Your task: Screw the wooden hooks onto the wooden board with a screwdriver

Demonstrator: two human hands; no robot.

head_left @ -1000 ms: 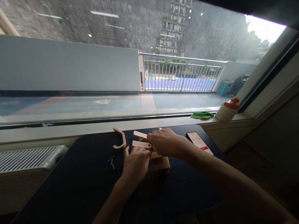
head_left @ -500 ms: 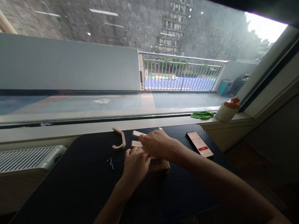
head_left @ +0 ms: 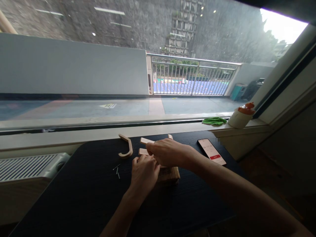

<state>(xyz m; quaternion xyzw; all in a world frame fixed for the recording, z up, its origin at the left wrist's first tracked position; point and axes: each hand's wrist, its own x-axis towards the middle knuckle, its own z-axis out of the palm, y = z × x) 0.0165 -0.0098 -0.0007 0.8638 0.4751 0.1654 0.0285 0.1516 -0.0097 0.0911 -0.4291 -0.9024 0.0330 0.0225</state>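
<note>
My left hand [head_left: 144, 171] is closed on a light wooden piece [head_left: 143, 151] whose end sticks out beyond the fingers. Just above and to the right, my right hand [head_left: 169, 152] is closed too, with its fingertips turned down and whatever they grip hidden. Another light wooden bar [head_left: 146, 141] pokes out past the right hand's fingers, and a wooden tip [head_left: 170, 136] shows behind its knuckles. Beneath both hands lies a brown wooden block [head_left: 170, 174], partly covered. Left of the hands rest a J-shaped wooden hook [head_left: 128, 147] and several thin metal screws [head_left: 118, 171].
A phone [head_left: 211, 152] with a timer on its screen lies at the right of the black table [head_left: 98, 194]. On the windowsill sit a green cloth [head_left: 214, 121] and a white bottle with an orange top [head_left: 240, 117]. A radiator [head_left: 32, 168] stands at the left.
My right hand has turned and shifted very slightly over the wooden pieces. My left hand stays almost in place, and the loose hook and screws lie as before.
</note>
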